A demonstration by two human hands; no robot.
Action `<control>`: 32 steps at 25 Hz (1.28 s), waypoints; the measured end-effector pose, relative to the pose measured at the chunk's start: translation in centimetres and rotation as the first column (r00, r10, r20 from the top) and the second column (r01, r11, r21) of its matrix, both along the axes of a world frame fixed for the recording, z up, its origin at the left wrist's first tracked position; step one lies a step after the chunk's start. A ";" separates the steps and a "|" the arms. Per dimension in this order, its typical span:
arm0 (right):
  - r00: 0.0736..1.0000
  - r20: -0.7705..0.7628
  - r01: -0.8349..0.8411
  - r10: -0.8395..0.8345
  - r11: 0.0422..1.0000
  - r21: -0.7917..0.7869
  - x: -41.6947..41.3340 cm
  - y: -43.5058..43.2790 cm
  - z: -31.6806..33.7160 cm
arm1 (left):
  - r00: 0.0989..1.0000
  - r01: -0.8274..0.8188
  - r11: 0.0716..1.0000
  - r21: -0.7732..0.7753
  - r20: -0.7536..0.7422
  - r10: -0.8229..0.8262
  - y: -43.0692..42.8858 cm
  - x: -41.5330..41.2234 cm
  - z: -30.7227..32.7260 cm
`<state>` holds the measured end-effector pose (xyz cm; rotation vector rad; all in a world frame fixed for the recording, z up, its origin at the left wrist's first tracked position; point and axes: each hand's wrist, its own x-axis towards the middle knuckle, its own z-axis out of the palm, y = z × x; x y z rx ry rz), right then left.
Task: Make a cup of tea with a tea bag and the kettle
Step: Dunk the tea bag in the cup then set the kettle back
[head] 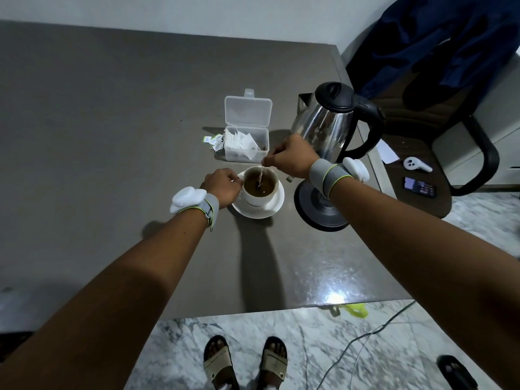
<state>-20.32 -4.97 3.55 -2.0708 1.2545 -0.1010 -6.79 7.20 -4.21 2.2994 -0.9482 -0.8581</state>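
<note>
A white cup (253, 199) of brown tea stands on a white saucer (274, 208) near the middle of the grey table. My left hand (223, 185) is closed on the cup's left side, at the handle. Just above the cup, my right hand (291, 159) pinches the string of a tea bag (259, 182) that hangs down into the tea. The steel kettle (326, 128) with black lid and handle sits on its round base (312, 205) right behind my right wrist.
An open clear plastic box (247, 142) holding several tea bags stands behind the cup, their tags (212, 140) spilling out to the left. A chair with a phone (419, 187) and a white controller (416, 164) is at the right. The table's front edge runs near my feet.
</note>
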 end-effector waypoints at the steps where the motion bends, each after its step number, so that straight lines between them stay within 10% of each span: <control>1: 1.000 0.007 -0.002 0.002 1.000 0.007 0.0 0.0 0.1 | 1.000 0.001 1.000 0.004 0.000 -0.001 0.0 0.0 0.0; 32: 0.995 -0.066 -0.070 0.072 0.997 0.040 -0.5 1.2 -2.4 | 0.999 -0.030 0.999 -0.028 -0.020 0.029 0.3 0.0 -0.4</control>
